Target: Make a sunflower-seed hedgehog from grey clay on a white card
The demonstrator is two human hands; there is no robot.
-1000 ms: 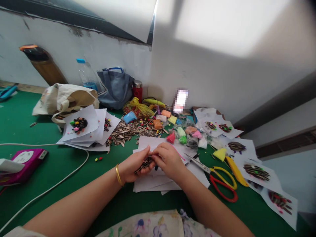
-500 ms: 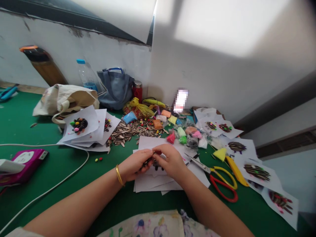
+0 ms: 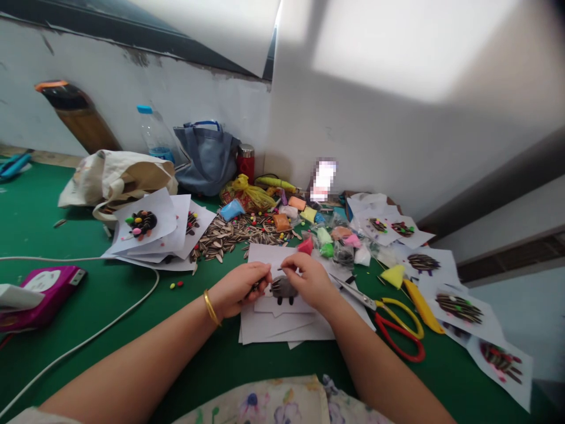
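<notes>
Left hand (image 3: 241,288) curled round seeds (image 3: 256,287); right hand (image 3: 305,278) pinches, looks like one seed. Loose grip could spill seeds on paper (image 3: 267,328) under hands.

Light: bright patch is glaring on the wall (image 3: 388,47), up and right of the left hand (image 3: 241,288) and right hand (image 3: 311,282); soft grey shadow is edging it. Table (image 3: 260,360), below the hands: is lying dim. Phone (image 3: 323,179), beyond them: is glowing white, showing coarse pixels. Fingertips (image 3: 267,270): are looking slightly soft. Bottle (image 3: 82,121), far left: is appearing stretched.
</notes>
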